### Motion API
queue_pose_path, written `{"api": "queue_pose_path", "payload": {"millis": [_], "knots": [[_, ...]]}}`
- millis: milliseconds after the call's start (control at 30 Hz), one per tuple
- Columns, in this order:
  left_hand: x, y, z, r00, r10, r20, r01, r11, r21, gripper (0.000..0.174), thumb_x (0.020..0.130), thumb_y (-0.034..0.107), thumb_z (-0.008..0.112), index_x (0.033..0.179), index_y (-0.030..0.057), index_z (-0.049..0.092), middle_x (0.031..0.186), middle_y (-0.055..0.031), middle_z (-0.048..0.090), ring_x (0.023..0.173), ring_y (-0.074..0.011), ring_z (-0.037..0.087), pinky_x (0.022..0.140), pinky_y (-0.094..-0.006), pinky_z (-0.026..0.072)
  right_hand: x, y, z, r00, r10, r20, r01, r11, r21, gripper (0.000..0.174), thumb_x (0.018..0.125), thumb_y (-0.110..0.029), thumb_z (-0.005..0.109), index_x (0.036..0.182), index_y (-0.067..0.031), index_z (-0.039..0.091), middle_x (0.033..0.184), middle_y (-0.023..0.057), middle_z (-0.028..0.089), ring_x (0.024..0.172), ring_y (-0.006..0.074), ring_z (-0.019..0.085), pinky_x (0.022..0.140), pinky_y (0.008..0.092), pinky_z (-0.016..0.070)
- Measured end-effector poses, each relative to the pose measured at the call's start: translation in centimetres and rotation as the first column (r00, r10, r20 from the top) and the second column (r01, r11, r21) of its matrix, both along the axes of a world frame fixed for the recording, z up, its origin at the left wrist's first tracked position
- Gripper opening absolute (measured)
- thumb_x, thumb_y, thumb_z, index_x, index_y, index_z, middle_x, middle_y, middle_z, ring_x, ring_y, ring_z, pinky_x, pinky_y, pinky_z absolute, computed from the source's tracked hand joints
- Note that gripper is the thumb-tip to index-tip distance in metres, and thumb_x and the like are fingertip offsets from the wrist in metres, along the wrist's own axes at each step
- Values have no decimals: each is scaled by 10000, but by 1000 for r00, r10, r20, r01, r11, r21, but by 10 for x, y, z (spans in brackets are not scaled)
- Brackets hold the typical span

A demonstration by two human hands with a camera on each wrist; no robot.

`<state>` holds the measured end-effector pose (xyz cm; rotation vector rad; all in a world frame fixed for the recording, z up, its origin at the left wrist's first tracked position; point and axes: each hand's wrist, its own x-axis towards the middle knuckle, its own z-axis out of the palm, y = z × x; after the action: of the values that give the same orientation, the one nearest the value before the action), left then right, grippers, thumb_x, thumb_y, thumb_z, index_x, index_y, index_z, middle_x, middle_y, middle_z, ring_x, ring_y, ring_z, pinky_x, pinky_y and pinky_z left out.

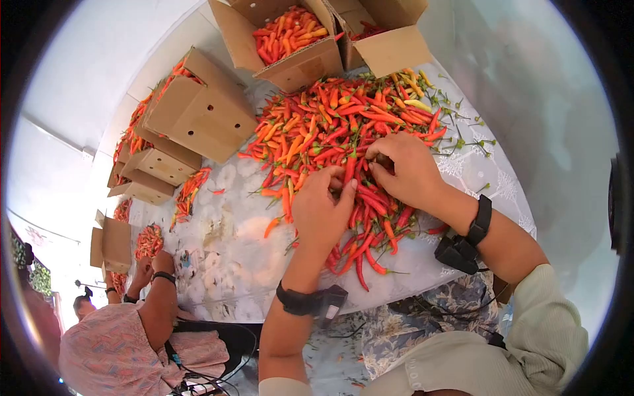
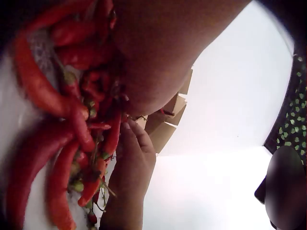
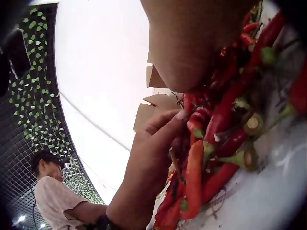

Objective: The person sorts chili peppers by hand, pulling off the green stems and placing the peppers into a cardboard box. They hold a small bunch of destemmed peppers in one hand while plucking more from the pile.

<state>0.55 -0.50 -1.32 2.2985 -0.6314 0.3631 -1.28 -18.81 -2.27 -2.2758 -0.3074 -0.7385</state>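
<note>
A large heap of red and orange chili peppers point(image 1: 317, 125) covers much of the table before me. My left hand point(image 1: 323, 208) is at the heap's near side, holding a red chili pepper point(image 1: 351, 168) between thumb and fingers. Close on its right, my right hand point(image 1: 406, 171) has curled fingers, with thumb and index finger pinching near that pepper's top end. The exact point of the pinch is hidden by the fingers. In the right wrist view, the left thumb point(image 3: 181, 115) lies against red peppers. The left wrist view shows the right fingertips point(image 2: 126, 125) beside a red pepper.
Cardboard boxes of chilies point(image 1: 290, 66) stand behind the heap, with more boxes point(image 1: 198, 119) on the left. Loose green stems point(image 1: 485, 145) lie on the patterned tablecloth point(image 1: 502, 191) at right. Another person point(image 1: 119, 343) works at the table's left over a smaller chili pile point(image 1: 149, 241).
</note>
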Motion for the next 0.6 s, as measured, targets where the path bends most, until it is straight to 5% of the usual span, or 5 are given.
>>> {"api": "queue_pose_path", "payload": {"millis": [167,267,367,600], "knots": [[-2,2,-3,992,-111,-62,93,965,-245,189,772,106,695,939,40,637,796,-12,601,600,-55,485,519,-199,386,-4,3,9,999,39,-3,-38,983,178,166,725,-125,660,861,-42,613,818,103,604,709,264,581,652,364,463],[-5,0,1,989,-143,-25,129,946,-298,189,771,98,702,937,39,635,804,-1,595,626,-47,495,519,-181,385,0,2,0,990,111,89,-129,965,227,174,776,-128,657,912,-35,604,791,74,565,703,163,548,626,284,441],[-7,0,4,989,-147,-24,133,942,-307,198,761,82,710,938,38,633,809,-2,591,642,-47,507,527,-175,395,-5,6,5,970,230,-79,-163,858,488,150,808,-147,654,880,-24,605,801,34,578,701,84,533,605,235,428],[-9,1,7,979,-196,-48,172,936,-306,258,766,82,709,996,26,606,859,-28,588,692,-70,550,565,-201,449,-12,7,12,945,295,-144,-166,807,567,152,807,-150,659,877,-20,621,769,32,605,685,87,541,619,246,443]]}}
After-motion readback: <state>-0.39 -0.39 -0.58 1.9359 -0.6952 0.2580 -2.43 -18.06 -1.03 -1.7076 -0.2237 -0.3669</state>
